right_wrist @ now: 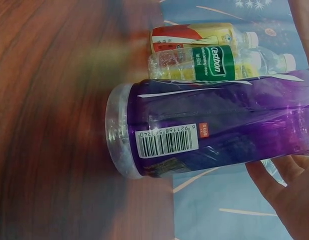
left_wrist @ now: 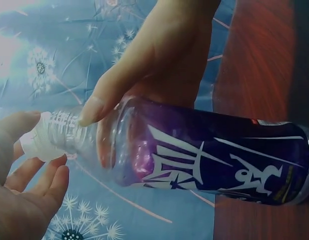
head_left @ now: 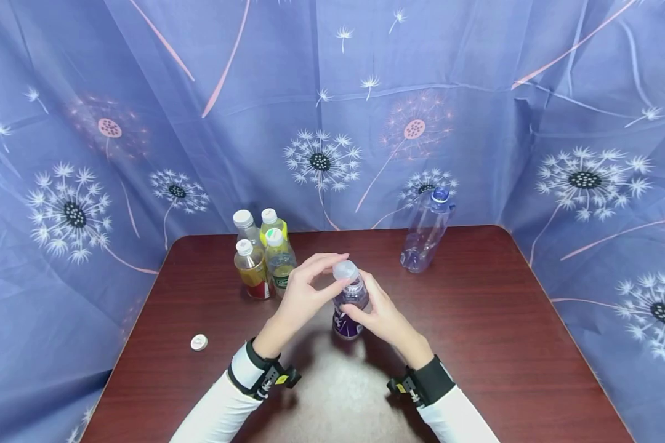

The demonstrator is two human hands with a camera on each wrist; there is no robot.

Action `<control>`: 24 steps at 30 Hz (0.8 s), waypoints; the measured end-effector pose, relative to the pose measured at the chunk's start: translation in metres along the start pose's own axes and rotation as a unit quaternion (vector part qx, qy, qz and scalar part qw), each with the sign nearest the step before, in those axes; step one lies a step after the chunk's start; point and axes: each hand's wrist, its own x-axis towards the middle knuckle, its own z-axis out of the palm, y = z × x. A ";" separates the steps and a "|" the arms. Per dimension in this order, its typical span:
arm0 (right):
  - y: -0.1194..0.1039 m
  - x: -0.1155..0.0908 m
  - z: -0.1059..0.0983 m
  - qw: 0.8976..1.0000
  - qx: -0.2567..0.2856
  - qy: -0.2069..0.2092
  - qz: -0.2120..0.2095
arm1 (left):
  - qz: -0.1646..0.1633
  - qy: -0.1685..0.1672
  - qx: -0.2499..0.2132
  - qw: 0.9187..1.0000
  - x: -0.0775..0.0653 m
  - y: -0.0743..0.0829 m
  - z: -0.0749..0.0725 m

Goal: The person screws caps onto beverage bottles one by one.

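A clear plastic bottle with a purple label point(head_left: 348, 326) stands upright near the middle of the table, and a translucent white cap point(head_left: 345, 270) sits at its mouth. My left hand point(head_left: 305, 292) holds the cap between thumb and fingers. My right hand point(head_left: 386, 317) grips the bottle's upper body, thumb in front; in the left wrist view that thumb point(left_wrist: 97, 102) lies just below the neck. White lettering and a figure show on the label point(left_wrist: 214, 155) there. A barcode point(right_wrist: 167, 141) faces the right wrist camera.
Several capped bottles cluster at the back left, among them one with a red and yellow label point(head_left: 252, 274) and one with a green label point(head_left: 281, 274). A loose white cap point(head_left: 199, 343) lies at left. An uncapped bluish bottle point(head_left: 423, 237) stands back right. A dandelion-patterned curtain point(head_left: 354, 92) hangs behind.
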 end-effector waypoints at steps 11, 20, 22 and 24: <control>-0.003 0.000 0.001 1.000 -0.005 0.011 0.000 | 0.042 -0.018 0.029 0.999 -0.003 -0.005 0.010; -0.001 0.001 0.000 1.000 -0.010 0.008 -0.023 | 0.035 -0.009 0.029 0.999 -0.006 -0.007 0.013; 0.000 0.000 0.000 1.000 -0.011 0.009 -0.025 | 0.026 -0.009 0.021 0.999 -0.006 -0.007 0.014; 0.000 0.000 0.000 1.000 -0.011 0.008 -0.025 | 0.015 -0.004 0.023 1.000 -0.006 -0.008 0.015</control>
